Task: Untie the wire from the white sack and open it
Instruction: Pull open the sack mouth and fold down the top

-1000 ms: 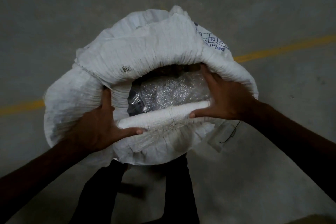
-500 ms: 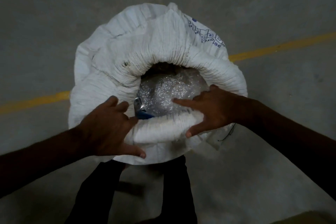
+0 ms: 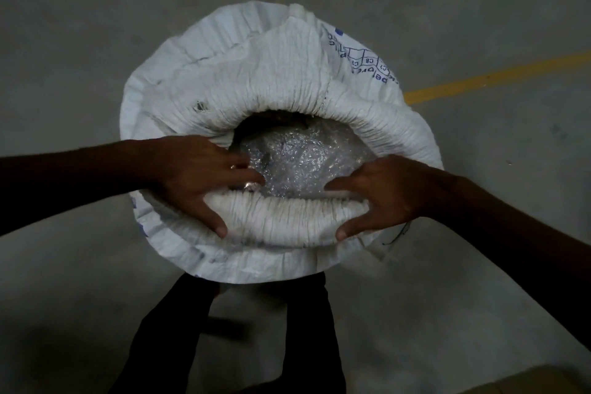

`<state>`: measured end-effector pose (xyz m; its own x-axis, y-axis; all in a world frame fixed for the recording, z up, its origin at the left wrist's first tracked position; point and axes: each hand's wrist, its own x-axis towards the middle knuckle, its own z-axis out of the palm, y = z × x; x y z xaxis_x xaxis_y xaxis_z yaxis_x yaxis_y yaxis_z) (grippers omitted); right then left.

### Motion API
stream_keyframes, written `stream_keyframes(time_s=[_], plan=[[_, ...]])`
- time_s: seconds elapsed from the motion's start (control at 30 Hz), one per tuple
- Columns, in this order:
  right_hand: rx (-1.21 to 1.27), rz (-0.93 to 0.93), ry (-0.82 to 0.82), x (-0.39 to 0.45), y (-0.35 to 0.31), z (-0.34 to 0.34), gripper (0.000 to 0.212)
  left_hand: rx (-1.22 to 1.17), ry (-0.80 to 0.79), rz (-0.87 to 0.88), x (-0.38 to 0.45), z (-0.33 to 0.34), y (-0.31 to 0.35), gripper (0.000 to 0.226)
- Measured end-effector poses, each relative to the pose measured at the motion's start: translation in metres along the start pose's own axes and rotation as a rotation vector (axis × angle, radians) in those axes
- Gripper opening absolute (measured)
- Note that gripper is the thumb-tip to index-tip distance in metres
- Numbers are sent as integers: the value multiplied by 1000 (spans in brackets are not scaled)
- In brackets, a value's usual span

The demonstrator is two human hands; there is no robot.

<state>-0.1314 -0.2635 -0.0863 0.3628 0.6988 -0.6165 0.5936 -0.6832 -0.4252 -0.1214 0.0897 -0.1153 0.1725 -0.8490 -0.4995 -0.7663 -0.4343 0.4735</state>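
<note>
White sack point(image 3: 278, 80) stands on floor, mouth rolled down. I see left hand point(image 3: 198, 176) and right hand point(image 3: 383, 195) both clamped on near rolled rim, spreading it wider; wire point(image 3: 398, 235) hangs loose at right

My sack point(image 3: 281, 80) white, ribbed creases, blue print at rim. Liner point(image 3: 303, 160) inside clear, silvery glitter. Floor point(image 3: 96, 25) grey, yellow stripe point(image 3: 492, 78). My trousers point(image 3: 307, 329) black.

Grey concrete floor point(image 3: 96, 41) all around, dim and scuffed. A yellow painted line point(image 3: 492, 80) runs diagonally at the right. Dark trouser legs point(image 3: 307, 329) stand at the bottom, and a brownish corner point(image 3: 543, 384) pokes in at lower right.
</note>
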Motion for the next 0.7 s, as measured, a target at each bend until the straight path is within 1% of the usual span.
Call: stream_keyframes(time_s=[0.07, 0.13, 0.2, 0.27, 0.3, 0.33, 0.37, 0.43, 0.47, 0.53, 0.6, 0.7], plan=[[5, 35, 79, -5, 7, 2, 107, 14, 5, -82, -13, 11, -9, 116], [56, 86, 159, -10, 10, 4, 105, -12, 7, -151, -24, 21, -10, 113], [212, 162, 240, -11, 12, 3, 110, -104, 29, -244, -33, 26, -7, 102], [389, 242, 329, -8, 15, 2, 121, -258, 85, -366, -41, 25, -3, 102], [445, 267, 364, -4, 17, 2, 125, -338, 145, -386, -43, 21, 0, 105], [488, 282, 383, 0, 18, 2, 127, -420, 218, -393, -43, 16, 0, 104], [527, 285, 391, 5, 18, 2, 128, -491, 310, -395, -41, 11, 0, 99], [598, 266, 418, 17, 18, 2, 128, -582, 487, -383, -31, -2, -4, 90], [627, 254, 452, 23, 17, 0, 127, -633, 547, -374, -23, -10, -6, 89], [673, 240, 546, 32, 17, -5, 123, -722, 645, -323, -7, -21, -11, 90], [694, 218, 650, 39, 20, -10, 118, -763, 716, -280, 7, -30, -15, 92], [675, 253, 726, 48, 27, -18, 114, -765, 777, -303, 19, -36, -20, 99]])
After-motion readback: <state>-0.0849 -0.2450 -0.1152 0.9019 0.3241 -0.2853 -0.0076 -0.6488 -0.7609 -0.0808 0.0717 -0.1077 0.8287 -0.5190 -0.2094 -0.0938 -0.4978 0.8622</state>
